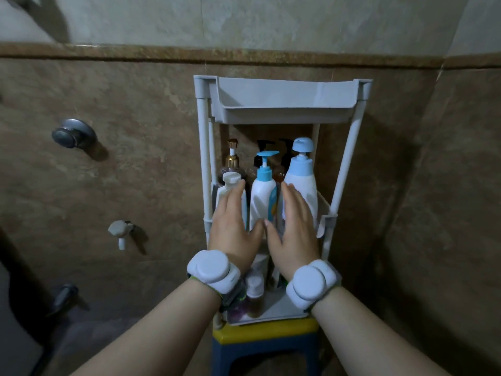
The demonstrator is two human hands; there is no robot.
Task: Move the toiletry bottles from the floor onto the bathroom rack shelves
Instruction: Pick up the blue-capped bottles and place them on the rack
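Note:
A white plastic rack (349,147) stands against the brown wall. Its middle shelf holds several bottles: a white tube (230,183) at the left, a white pump bottle with a blue pump (262,194) in the middle, a larger white bottle with a pale blue cap (302,175) at the right, and dark pump bottles behind. My left hand (233,226) lies flat in front of the tube, fingers apart. My right hand (295,229) lies flat against the larger bottle. Neither hand grips anything. The top tray (282,104) shows nothing inside. Small bottles (254,289) stand on the lower shelf.
The rack rests on a yellow and blue stool (265,340). A round metal knob (73,133) and a small tap (121,231) stick out of the wall at the left. The room corner is close on the right.

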